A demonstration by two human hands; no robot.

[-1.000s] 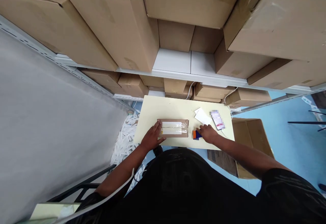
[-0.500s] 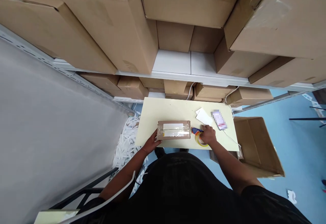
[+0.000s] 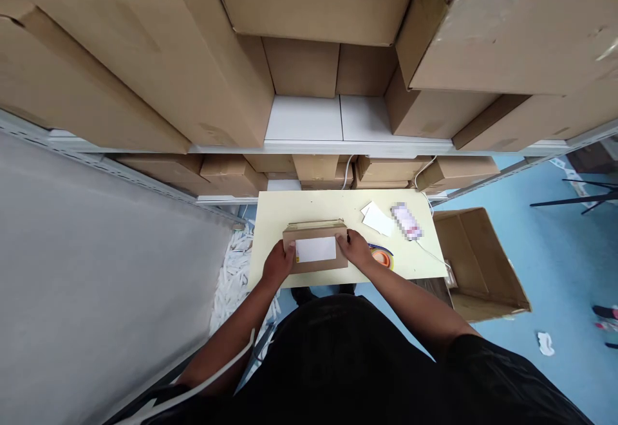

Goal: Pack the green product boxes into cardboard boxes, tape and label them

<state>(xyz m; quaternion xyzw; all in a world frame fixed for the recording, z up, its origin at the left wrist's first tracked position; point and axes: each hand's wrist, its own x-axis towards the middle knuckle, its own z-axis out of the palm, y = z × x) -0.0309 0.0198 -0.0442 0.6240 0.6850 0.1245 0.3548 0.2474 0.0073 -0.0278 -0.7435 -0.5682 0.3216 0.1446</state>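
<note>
The carton [image 3: 315, 250] lies directly between the hands, long axis left to right, roughly parallel to the near edge of the surface [image 3: 271, 216] and left of its middle. The left hand [image 3: 279, 263] grasps its left end, the right hand [image 3: 356, 249] its right; neither is nearer. Lift-off cannot be determined.

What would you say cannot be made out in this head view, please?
All in the head view:
Parcel: underside faces away, hidden by the parcel itself.
Label: any print is too small to read.
Tape roll: partly hidden by the right forearm.
Phone: screen blurred by pixelation.
Top middle carton: cut off by the top edge.
</note>
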